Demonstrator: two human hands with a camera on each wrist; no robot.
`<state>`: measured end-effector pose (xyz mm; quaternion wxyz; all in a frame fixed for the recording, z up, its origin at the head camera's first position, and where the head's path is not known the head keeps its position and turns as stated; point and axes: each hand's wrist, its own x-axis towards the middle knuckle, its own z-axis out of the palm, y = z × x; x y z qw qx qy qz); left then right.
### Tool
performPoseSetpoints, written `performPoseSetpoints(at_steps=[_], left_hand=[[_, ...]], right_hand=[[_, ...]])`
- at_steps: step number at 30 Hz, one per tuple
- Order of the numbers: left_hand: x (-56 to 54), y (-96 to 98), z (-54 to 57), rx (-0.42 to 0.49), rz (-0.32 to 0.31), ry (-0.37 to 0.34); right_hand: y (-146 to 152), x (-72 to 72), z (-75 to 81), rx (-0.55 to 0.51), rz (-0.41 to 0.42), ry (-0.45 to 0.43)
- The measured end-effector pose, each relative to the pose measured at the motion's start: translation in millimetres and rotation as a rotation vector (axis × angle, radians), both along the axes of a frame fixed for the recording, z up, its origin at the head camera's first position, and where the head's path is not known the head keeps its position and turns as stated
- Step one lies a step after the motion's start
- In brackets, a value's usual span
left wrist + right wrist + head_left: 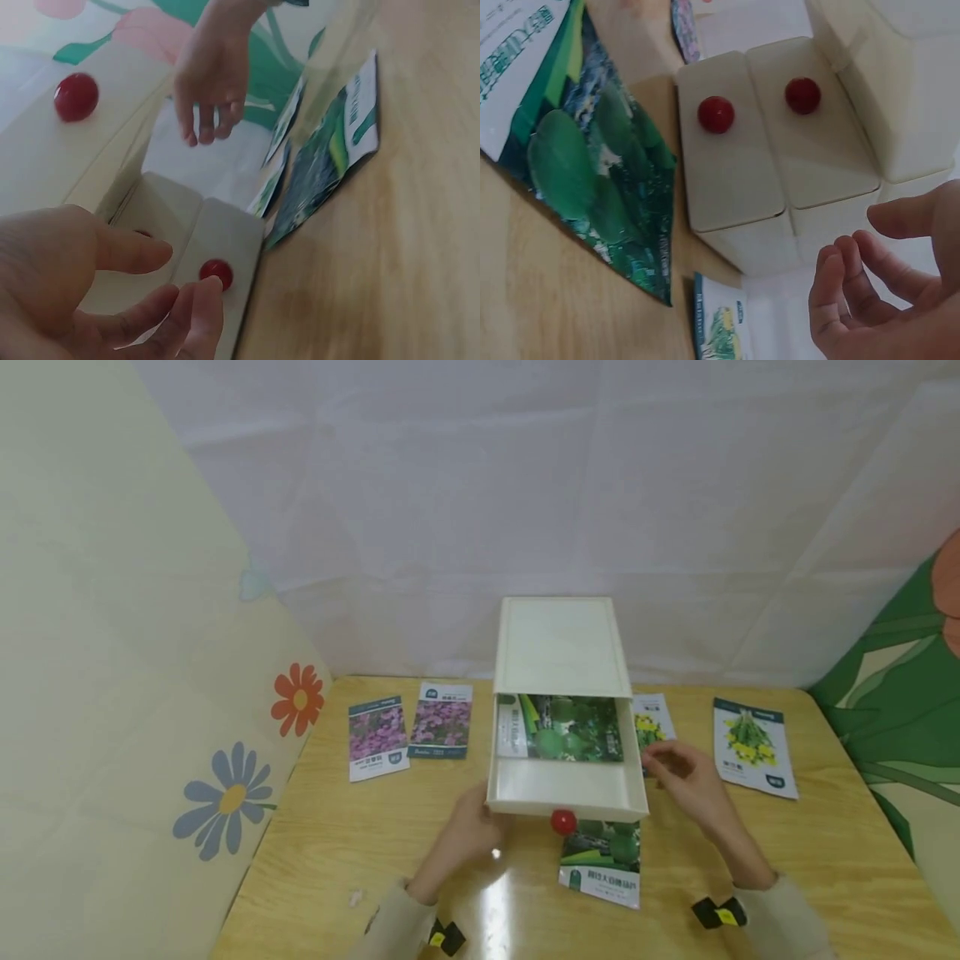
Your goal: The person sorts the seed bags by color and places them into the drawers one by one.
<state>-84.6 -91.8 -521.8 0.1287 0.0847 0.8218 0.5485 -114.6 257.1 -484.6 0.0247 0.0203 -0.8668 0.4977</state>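
A small white drawer cabinet (558,643) stands on the table with its top drawer (566,785) pulled out. Inside the drawer lies a seed packet (573,731) picturing green round fruit. My left hand (465,831) is by the drawer's front left corner, fingers loosely bent and apart. In the left wrist view, one fingertip overlaps the red knob (216,276) of a lower drawer. To the drawer's right, my right hand (693,781) has its fingers loosely bent, holding nothing. It is beside a yellow-flower packet (654,718), partly hidden by the cabinet.
Another green-fruit packet (600,864) lies in front of the cabinet, below the drawer's red knob (564,822). Two pink-flower packets (378,739) lie at left. A second yellow-flower packet (753,750) is at right. A white cloth (420,527) hangs behind the table.
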Motion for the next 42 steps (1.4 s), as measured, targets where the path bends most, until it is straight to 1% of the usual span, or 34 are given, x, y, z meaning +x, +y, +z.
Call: performPoseSetpoints(at_steps=[1, 2, 6, 8, 9, 11, 14, 17, 18, 20, 23, 26, 30, 33, 38, 42], left_hand=[[2.5, 2.9, -1.2, -0.027, -0.016, 0.026], [5.3, 5.7, -2.5, -0.035, -0.035, 0.044], [16.7, 17.2, -6.8, 0.059, -0.110, 0.003], [21.1, 24.2, -8.9, 0.090, -0.138, -0.014], [22.9, 28.0, -9.7, 0.085, -0.153, -0.013], [25.5, 36.7, -12.4, 0.024, -0.178, 0.033], [29.1, 49.9, -15.7, -0.139, -0.244, 0.125], [32.5, 61.5, -20.0, -0.367, -0.328, 0.271], [33.5, 64.6, -20.8, -0.430, -0.357, 0.316], [35.1, 69.8, -22.1, -0.534, -0.400, 0.400], [37.8, 73.4, -21.0, -0.636, -0.443, 0.508], [39.5, 74.6, -18.7, -0.705, -0.472, 0.597], [40.1, 75.2, -17.6, -0.759, -0.494, 0.689], [40.1, 75.3, -17.2, -0.766, -0.500, 0.707], [40.4, 74.6, -17.8, -0.769, -0.501, 0.694], [40.2, 74.6, -18.4, -0.773, -0.506, 0.695]], right_hand=[[0.0, -0.9, -3.3, 0.001, 0.000, 0.008], [0.3, -1.6, -6.8, 0.006, 0.001, 0.018], [1.8, -4.2, -19.9, 0.045, 0.023, 0.059], [3.2, -5.3, -27.7, 0.078, 0.050, 0.078], [3.7, -5.6, -31.4, 0.086, 0.067, 0.084], [4.0, -5.4, -38.3, 0.104, 0.095, 0.085], [3.2, -3.7, -46.1, 0.119, 0.144, 0.084], [0.9, -1.7, -50.7, 0.147, 0.184, 0.094], [0.1, -1.2, -51.9, 0.151, 0.195, 0.101], [-1.8, -1.0, -53.7, 0.186, 0.206, 0.129], [-4.1, -2.2, -56.0, 0.233, 0.229, 0.175], [-6.1, -2.6, -57.6, 0.257, 0.249, 0.217], [-6.3, -2.6, -62.8, 0.258, 0.270, 0.249], [-6.2, -1.9, -62.6, 0.273, 0.278, 0.234], [-8.0, -0.9, -55.2, 0.272, 0.294, 0.156], [-9.7, -1.4, -53.1, 0.257, 0.302, 0.124]])
